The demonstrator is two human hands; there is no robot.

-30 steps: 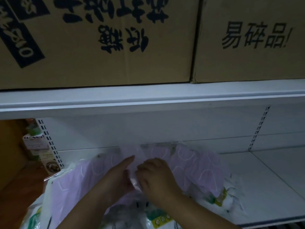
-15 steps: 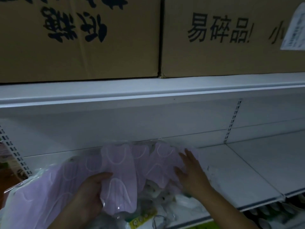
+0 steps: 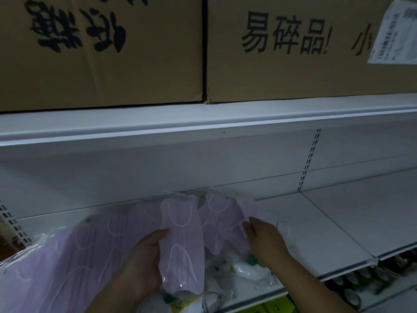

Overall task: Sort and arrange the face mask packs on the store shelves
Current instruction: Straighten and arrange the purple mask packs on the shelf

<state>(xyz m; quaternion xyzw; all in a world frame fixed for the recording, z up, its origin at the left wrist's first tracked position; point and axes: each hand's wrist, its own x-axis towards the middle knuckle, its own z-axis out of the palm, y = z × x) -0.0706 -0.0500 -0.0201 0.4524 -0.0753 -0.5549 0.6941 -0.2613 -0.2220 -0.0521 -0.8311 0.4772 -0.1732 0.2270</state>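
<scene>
Several clear packs of lilac face masks (image 3: pixel 74 251) lie fanned along the left half of a white shelf (image 3: pixel 320 231), leaning toward its back wall. My left hand (image 3: pixel 144 263) grips one upright lilac pack (image 3: pixel 181 245) by its left edge, thumb on the front. My right hand (image 3: pixel 264 238) holds the edge of the rightmost lilac pack (image 3: pixel 228 224), fingers curled over it. Under the lilac packs lie white packs with green and yellow print (image 3: pixel 243 267).
Two large brown cardboard boxes (image 3: pixel 293 48) with black lettering stand on the shelf above; a paper label (image 3: pixel 392 30) is stuck on the right one. The right half of the shelf is bare white. Dark goods (image 3: pixel 361 283) sit on the lower shelf at right.
The view has drifted right. My hands moved apart from the middle of the pile; my left now grips one pack, and my right has curled onto the rightmost pack.
</scene>
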